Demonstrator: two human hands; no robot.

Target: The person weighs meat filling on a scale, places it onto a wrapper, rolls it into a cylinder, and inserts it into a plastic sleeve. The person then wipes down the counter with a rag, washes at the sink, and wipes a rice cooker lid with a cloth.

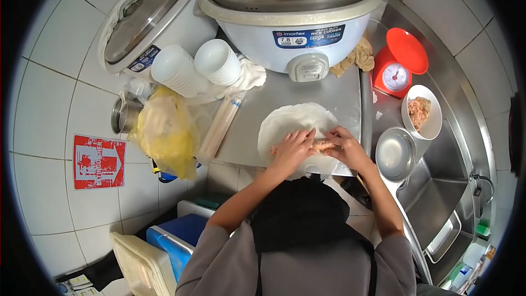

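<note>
A round, thin white wrapper (298, 116) lies on the steel counter in front of me. Across its lower half runs a strip of pinkish minced filling (323, 145). My left hand (295, 147) is over the left part of the strip, fingers close together on the filling and wrapper. At the strip's right end, my right hand (344, 147) has its fingers bent around the filling and wrapper edge. A white bowl (430, 111) with more minced filling stands to the right.
Behind the wrapper stands a large rice cooker (296, 27), a second cooker (148, 22) at its left. Stacked white bowls (218, 61), a yellow plastic bag (167, 131) and a long packet (222, 126) are left. Right are a red scale (395, 75), a pan (395, 154) and a sink (435, 197).
</note>
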